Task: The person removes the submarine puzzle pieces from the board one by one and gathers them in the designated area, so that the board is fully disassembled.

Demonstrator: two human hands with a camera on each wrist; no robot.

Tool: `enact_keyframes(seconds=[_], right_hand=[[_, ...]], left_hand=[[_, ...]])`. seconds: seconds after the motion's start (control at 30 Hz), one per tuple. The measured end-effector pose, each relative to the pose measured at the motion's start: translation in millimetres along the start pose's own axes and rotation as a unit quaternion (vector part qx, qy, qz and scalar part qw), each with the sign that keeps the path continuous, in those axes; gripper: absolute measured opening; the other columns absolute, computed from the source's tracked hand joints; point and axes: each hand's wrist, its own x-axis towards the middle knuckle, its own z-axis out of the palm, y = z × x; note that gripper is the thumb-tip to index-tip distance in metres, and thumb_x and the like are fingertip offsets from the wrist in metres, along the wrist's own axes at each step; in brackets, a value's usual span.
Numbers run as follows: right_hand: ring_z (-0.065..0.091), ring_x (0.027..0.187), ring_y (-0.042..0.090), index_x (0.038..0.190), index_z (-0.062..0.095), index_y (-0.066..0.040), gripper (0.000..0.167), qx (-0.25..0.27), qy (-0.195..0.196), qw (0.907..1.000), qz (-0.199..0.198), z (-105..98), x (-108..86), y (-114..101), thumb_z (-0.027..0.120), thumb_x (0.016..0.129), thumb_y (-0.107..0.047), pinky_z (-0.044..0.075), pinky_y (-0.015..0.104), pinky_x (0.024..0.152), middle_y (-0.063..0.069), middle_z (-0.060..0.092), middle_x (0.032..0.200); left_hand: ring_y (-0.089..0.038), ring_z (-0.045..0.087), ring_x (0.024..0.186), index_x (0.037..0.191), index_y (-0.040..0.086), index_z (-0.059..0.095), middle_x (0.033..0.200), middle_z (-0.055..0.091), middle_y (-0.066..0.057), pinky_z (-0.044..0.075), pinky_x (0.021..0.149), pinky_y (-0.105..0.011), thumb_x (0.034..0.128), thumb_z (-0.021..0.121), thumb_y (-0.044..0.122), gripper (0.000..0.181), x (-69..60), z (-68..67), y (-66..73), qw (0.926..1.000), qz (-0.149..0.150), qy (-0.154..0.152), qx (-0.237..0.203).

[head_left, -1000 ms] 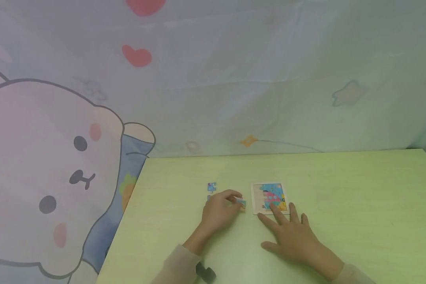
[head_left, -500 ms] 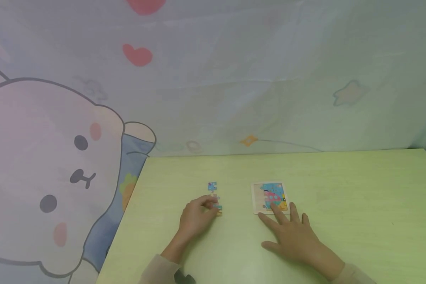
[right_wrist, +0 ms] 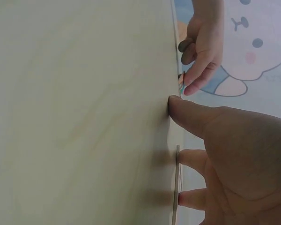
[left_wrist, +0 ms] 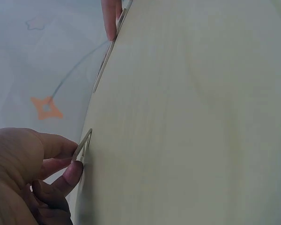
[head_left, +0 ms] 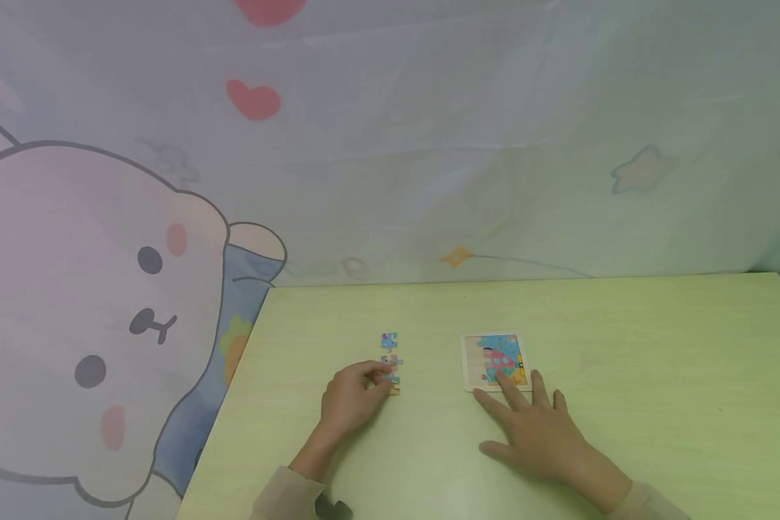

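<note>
One left hand, one right hand, one puzzle board, three loose pieces visible. Table under board, printed cloth behind. Left of board, left hand pinches nearest piece, partly hiding it; other two lie just beyond. Right hand, fingers spread, rests on board's near side.

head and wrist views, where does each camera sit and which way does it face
Head: worn on the head, faces forward and down at the table; left hand, right hand and sleeves show.
Left wrist: worn there, faces low across the table; left hand pinching a puzzle piece.
Right wrist: likewise; right hand touching the puzzle board.
Both wrist views share both hands.
</note>
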Motion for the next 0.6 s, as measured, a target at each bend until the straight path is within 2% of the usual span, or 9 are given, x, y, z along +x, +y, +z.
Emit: enact_keyframes(seconds=[0.27, 0.6], right_hand=[[0.029, 0.137, 0.071, 0.156, 0.049, -0.028, 0.072, 0.002, -0.005, 1.0000, 0.000, -1.7, -0.4, -0.4, 0.065, 0.094, -0.062, 0.032, 0.084, 0.096, 0.019, 0.039, 0.161], [0.028, 0.137, 0.070, 0.156, 0.048, -0.028, 0.073, 0.001, -0.002, 1.0000, 0.000, -1.4, -0.6, -0.3, 0.065, 0.094, -0.063, 0.031, 0.084, 0.096, 0.019, 0.039, 0.162]], left_hand=[[-0.006, 0.034, 0.049, 0.107, 0.022, 0.080, 0.088, 0.066, 0.013, 0.022, 0.043, -0.022, 0.0946, 0.073, 0.023, 0.015, -1.5, -1.8, -0.2, 0.9997, 0.011, -0.003, 0.022], [-0.005, 0.031, 0.049, 0.106, 0.019, 0.081, 0.086, 0.062, 0.011, 0.022, 0.041, -0.019, 0.0936, 0.073, 0.020, 0.015, -2.8, -3.6, 0.8, 0.9966, 0.056, 0.010, 0.059]])
